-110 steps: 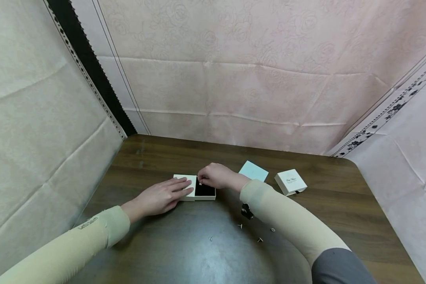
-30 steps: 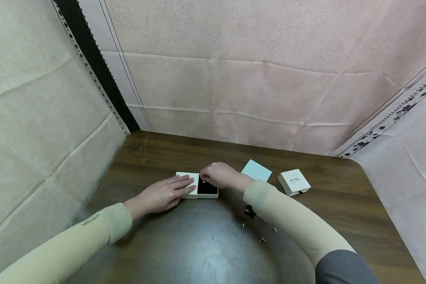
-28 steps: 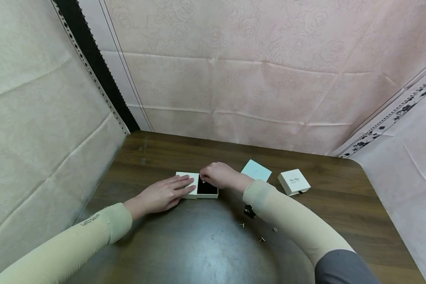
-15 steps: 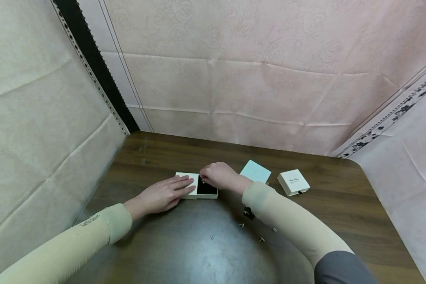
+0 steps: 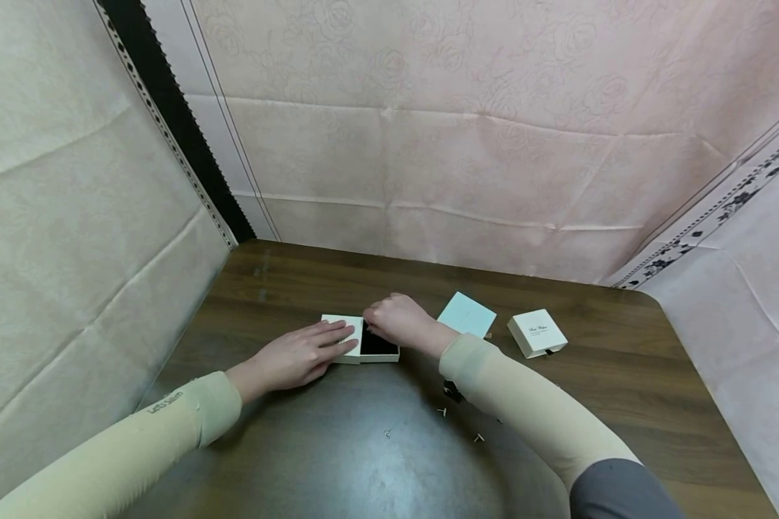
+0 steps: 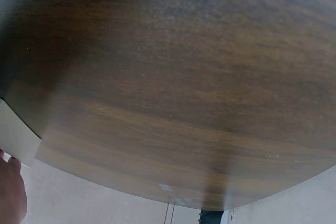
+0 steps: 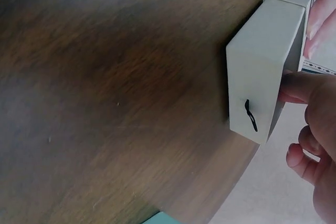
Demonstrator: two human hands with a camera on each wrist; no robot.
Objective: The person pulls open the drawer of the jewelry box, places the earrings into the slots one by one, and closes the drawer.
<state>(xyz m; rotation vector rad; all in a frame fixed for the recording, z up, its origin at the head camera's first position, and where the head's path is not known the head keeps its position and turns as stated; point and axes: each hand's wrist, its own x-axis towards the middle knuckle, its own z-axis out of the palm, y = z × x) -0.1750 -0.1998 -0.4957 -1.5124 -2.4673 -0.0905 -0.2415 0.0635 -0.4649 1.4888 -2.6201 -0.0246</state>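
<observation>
A white drawer box stands pulled open on the wooden table. Its sleeve is at the left, and the drawer, lined in black, sticks out to the right. My left hand lies over the sleeve with spread, straight fingers. My right hand bends over the drawer's far side. In the right wrist view, a fingertip dips past the drawer's wall, and a black pull ribbon hangs on its end. I cannot tell whether the right fingertips hold something, as they are hidden inside.
A light blue card and a second white box, closed, lie to the right. Small metal pieces are scattered nearer the front. A black object shows partly under the right sleeve. Cloth walls surround the table.
A tiny shiny piece at my right fingertips showed earlier and is out of sight now. My right hand has shifted slightly up and left; my left hand keeps its place on the sleeve.
</observation>
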